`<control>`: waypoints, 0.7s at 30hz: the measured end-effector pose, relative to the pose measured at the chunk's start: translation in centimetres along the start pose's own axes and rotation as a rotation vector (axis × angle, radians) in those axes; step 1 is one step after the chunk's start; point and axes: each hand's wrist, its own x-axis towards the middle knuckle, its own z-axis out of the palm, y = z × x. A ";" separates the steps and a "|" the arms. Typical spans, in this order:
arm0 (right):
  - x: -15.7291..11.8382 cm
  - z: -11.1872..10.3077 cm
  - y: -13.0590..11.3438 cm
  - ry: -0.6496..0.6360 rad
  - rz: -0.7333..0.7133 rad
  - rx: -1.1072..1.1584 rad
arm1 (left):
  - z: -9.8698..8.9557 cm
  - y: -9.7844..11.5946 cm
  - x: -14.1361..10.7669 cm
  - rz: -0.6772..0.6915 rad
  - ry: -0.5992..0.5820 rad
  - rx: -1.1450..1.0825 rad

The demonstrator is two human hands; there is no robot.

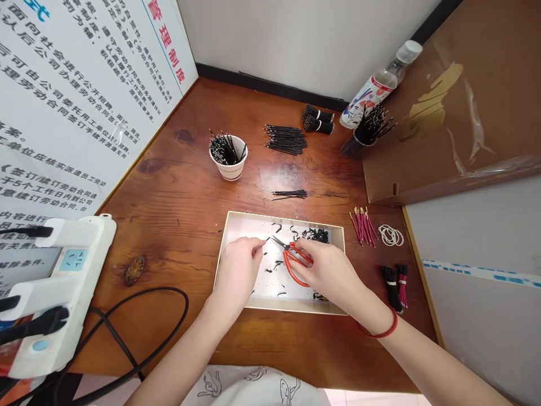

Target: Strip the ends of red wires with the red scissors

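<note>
Both my hands are over a shallow cream-coloured tray (283, 219) lined with white and scattered with short black wire offcuts (315, 235). My right hand (323, 268) grips red-handled scissors (293, 264), their steel blades pointing left. My left hand (236, 276) pinches a thin, short black wire (265, 240) between its fingertips, close to the blade tips. The wire looks to be apart from the blades, though at this size I cannot be sure.
A wooden desk (177, 197) holds a white cup of black wires (228, 157), black wire bundles (286, 140), pink wires (363, 226), rubber bands (391, 235) and a bottle (372, 87). A power strip (63, 287) and black cable (139, 321) lie left; cardboard (448, 101) stands right.
</note>
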 end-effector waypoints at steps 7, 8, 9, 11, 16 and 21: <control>0.1 -0.3 -0.3 0.005 -0.029 -0.015 | -0.1 0.0 0.1 -0.002 -0.005 0.032; 0.1 -0.3 -0.3 0.003 -0.034 -0.021 | 0.0 -0.1 0.1 0.003 -0.002 0.029; 0.1 -0.4 -0.3 0.001 -0.038 -0.029 | 0.0 -0.1 0.1 0.007 0.000 0.027; 0.2 -0.4 -0.4 -0.001 -0.039 -0.052 | 0.0 -0.1 0.1 0.014 0.001 0.025; 0.3 -0.5 -0.5 -0.019 -0.029 -0.115 | 0.1 -0.1 0.0 0.020 -0.002 0.024; 0.4 -0.5 -0.5 -0.013 -0.052 -0.162 | 0.0 -0.2 0.1 0.026 0.004 0.033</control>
